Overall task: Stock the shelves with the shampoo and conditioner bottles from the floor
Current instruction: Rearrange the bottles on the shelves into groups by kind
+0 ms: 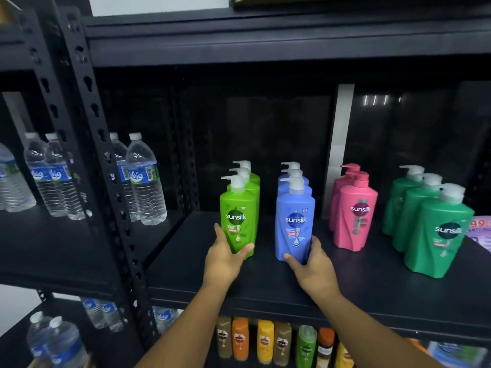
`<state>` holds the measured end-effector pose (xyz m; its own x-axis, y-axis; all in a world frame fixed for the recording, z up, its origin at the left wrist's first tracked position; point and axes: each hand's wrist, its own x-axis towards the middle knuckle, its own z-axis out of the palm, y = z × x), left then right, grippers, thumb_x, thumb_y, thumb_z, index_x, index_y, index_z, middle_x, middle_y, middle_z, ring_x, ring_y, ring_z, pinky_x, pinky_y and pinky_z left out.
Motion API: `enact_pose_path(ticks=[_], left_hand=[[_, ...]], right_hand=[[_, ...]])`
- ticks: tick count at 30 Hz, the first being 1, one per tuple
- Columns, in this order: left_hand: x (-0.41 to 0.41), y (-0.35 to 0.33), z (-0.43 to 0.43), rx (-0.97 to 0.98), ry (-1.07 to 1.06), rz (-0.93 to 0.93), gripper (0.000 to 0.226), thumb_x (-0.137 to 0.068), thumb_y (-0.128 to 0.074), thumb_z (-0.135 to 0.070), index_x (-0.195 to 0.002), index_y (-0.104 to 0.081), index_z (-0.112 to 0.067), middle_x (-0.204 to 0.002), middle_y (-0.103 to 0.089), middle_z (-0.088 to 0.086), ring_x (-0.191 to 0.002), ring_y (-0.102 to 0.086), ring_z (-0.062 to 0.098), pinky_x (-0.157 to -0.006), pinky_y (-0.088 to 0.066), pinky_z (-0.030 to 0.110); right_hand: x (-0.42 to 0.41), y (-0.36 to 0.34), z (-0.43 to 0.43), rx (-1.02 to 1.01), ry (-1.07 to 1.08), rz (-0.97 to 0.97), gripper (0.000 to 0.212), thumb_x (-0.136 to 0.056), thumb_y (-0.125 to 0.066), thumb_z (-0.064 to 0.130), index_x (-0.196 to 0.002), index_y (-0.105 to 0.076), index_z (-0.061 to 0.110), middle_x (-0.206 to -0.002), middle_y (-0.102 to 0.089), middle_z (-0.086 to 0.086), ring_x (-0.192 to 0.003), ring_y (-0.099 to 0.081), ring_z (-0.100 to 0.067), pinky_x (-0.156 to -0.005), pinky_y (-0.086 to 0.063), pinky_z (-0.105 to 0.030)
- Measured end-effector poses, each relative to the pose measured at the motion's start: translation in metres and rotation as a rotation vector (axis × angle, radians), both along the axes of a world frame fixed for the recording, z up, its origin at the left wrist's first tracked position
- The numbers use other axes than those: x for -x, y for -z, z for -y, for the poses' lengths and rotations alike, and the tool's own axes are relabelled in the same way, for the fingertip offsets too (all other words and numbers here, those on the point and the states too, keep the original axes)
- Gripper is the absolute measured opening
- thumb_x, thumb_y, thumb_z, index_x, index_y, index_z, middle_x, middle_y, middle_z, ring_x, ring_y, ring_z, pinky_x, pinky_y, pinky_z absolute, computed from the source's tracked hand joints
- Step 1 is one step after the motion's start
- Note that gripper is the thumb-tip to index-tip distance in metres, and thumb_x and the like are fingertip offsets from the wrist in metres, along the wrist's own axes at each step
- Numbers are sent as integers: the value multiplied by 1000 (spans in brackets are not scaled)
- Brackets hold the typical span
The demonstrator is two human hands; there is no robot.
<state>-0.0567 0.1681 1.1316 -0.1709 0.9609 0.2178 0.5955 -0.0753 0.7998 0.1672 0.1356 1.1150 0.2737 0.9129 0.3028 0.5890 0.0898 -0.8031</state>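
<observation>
On the black shelf [345, 282], the left hand [223, 261] grasps the front lime-green bottle [237, 221], the right hand [312, 264] the front blue bottle [295, 224]; pink row [354, 216] and dark-green row [435, 229] stand stocked; floor stock is out of view, so the remainder is unknown

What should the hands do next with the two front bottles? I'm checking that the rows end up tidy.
Probably let go and pull back. The left hand grips the lime bottle and the right hand the blue bottle; both bottles stand upright on the shelf, each in line with its row.
</observation>
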Motion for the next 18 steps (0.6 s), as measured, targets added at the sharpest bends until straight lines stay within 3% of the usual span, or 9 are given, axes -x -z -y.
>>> enact_pose_path(ticks=[2,4,6,9,12,15,18], left_hand=[[2,-3,17,15,-26,-134,105,-89,-71,-57,-164,-14,-10,-123,-69,8,-111,-65,26,-88,-54,34],[-1,-6,37,-51,-18,-212,81,-92,-71,-50,-155,-39,-10,-115,-70,9,-106,-67,27,-80,-52,32],[-12,-8,58,-100,21,-264,60,-93,-70,-45,-141,-55,-12,-121,-68,9,-113,-64,29,-83,-50,32],[-36,-9,75,-103,164,-326,58,-96,-66,-46,-144,-57,-15,-143,-61,5,-131,-56,24,-102,-44,30],[-73,-9,77,-137,393,-423,53,-97,-63,-48,-140,-62,-17,-142,-62,-1,-130,-57,17,-107,-44,27],[-123,-9,75,-136,551,-502,54,-97,-61,-53,-139,-63,-18,-145,-60,-3,-133,-55,15,-110,-43,29],[-173,-6,74,-63,651,-547,61,-99,-54,-58,-149,-53,-23,-158,-46,-1,-145,-42,15,-120,-34,34]], right_hand=[[-8,-2,12,34,-46,94,55,-86,-74,43,-129,-47,23,-119,-64,1,-109,-62,-24,-85,-54,-41],[-22,-1,27,105,-95,225,60,-91,-66,44,-141,-46,18,-133,-62,-1,-122,-58,-26,-98,-49,-40],[-41,2,45,149,-137,362,65,-96,-59,45,-151,-41,15,-149,-53,-2,-137,-48,-23,-114,-37,-38],[-73,6,76,163,-177,527,57,-102,-50,45,-152,-43,18,-157,-43,1,-148,-34,-15,-123,-19,-36],[-106,5,101,196,-140,618,54,-105,-41,48,-153,-43,22,-162,-35,6,-152,-24,-13,-124,-12,-39],[-137,1,115,227,-74,647,53,-105,-39,47,-151,-44,22,-161,-36,5,-152,-24,-15,-124,-15,-43],[-170,-3,124,207,32,634,52,-102,-45,46,-147,-49,20,-153,-48,0,-144,-40,-21,-119,-29,-41]])
